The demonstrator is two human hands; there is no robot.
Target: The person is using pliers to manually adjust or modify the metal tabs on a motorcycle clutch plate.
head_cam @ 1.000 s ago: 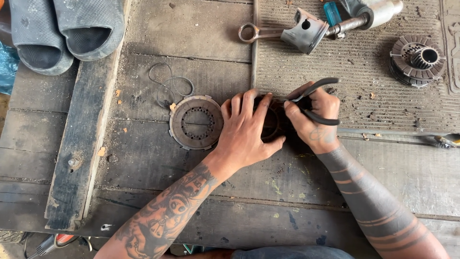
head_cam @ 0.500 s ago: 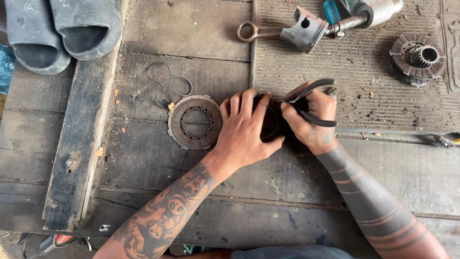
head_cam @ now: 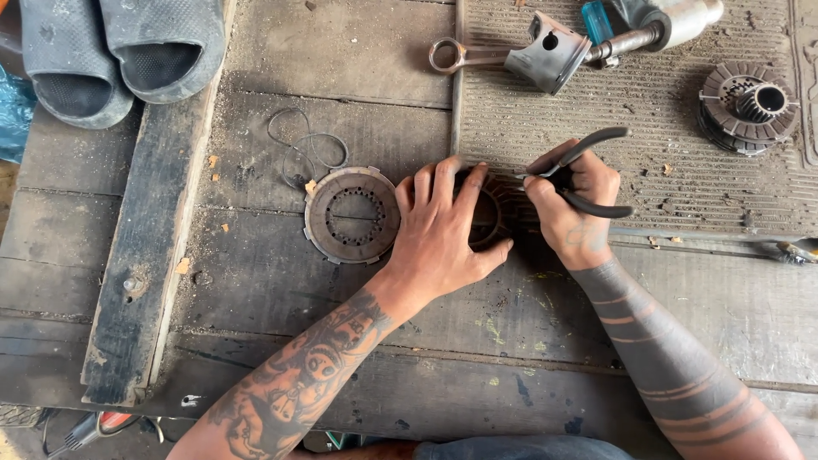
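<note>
My left hand (head_cam: 443, 230) lies flat over a dark round clutch part (head_cam: 487, 217) on the wooden bench, pressing it down and hiding most of it. My right hand (head_cam: 569, 204) grips black-handled pliers (head_cam: 588, 175), whose jaws point into the right side of that part. A flat toothed clutch plate (head_cam: 351, 215) lies just left of my left hand, touching nothing else.
Thin wire rings (head_cam: 302, 152) lie above the plate. A piston with connecting rod (head_cam: 528, 55) and a metal tool (head_cam: 665, 25) sit at the top, a clutch hub (head_cam: 748, 104) at top right on a ribbed mat (head_cam: 665, 119). Grey sandals (head_cam: 119, 51) at top left.
</note>
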